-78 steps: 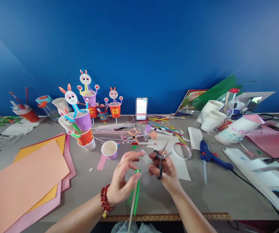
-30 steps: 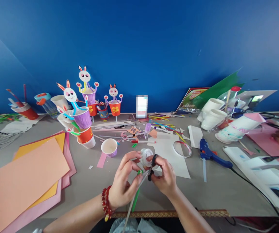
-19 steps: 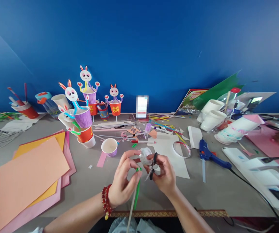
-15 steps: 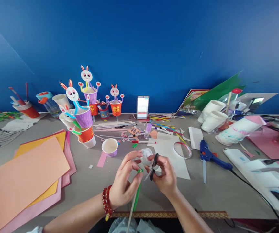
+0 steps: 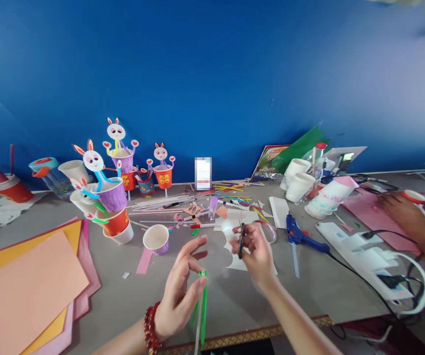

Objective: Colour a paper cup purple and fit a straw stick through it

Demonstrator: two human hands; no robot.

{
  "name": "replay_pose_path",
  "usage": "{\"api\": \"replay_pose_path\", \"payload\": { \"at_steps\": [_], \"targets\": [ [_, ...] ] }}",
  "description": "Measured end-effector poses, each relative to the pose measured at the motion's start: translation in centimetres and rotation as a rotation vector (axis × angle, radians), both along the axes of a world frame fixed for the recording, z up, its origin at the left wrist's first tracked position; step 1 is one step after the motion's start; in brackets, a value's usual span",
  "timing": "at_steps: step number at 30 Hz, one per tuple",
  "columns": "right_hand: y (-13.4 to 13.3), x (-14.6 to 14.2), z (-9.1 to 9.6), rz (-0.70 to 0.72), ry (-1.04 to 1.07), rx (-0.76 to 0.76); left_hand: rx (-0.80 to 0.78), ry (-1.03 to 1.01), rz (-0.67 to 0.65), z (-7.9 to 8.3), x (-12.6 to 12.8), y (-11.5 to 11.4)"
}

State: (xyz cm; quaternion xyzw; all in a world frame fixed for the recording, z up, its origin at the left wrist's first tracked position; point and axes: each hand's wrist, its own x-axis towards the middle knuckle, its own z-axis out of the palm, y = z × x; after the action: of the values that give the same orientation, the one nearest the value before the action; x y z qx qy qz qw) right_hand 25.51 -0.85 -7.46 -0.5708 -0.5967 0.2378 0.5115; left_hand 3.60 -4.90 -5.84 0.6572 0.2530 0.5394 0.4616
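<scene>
My left hand (image 5: 178,291) pinches the top of a green straw (image 5: 202,305) and a thin pale stick beside it, with the other fingers spread. Up and to the right, my right hand (image 5: 256,249) is closed around black-handled scissors (image 5: 240,240), blades pointing up. A blurred clear tape roll (image 5: 229,228) shows at its fingertips; whether the hand holds it I cannot tell. Under that hand lies white paper (image 5: 237,260) on the grey table (image 5: 308,286).
A purple paper cup (image 5: 156,239) stands ahead of my left hand. Bunny cup figures (image 5: 103,180) stand at back left, coloured paper sheets (image 5: 23,291) at left. A blue glue gun (image 5: 301,236) and a power strip (image 5: 364,251) lie right. Another person's hand (image 5: 401,209) rests on pink paper.
My hands have drawn apart: the right hand moved away up and right with the scissors and tape roll, while the left keeps the green straw. The view swung right, revealing another person's arm.
</scene>
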Motion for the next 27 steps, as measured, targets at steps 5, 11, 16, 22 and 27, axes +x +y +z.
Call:
{"api": "replay_pose_path", "payload": {
  "at_steps": [5,11,16,22,27],
  "targets": [
    [8.0,8.2,1.8,-0.201,-0.332,-0.062,-0.347,-0.268,0.115,0.7,-0.3,1.2],
    [15.0,12.6,2.0,-0.329,-0.576,-0.192,-0.642,-0.412,0.153,0.4,-0.1,2.6],
    [16.4,12.5,1.3,-0.371,-0.646,-0.239,-0.755,-0.469,0.142,-0.4,0.0,3.0],
    [14.1,11.4,1.5,-0.321,-0.692,-0.233,-0.779,-0.496,0.136,-0.4,0.2,3.0],
    [10.2,9.7,1.5,-0.144,-0.821,-0.333,-0.829,-0.496,0.103,-0.2,0.4,2.8]
  ]
}}
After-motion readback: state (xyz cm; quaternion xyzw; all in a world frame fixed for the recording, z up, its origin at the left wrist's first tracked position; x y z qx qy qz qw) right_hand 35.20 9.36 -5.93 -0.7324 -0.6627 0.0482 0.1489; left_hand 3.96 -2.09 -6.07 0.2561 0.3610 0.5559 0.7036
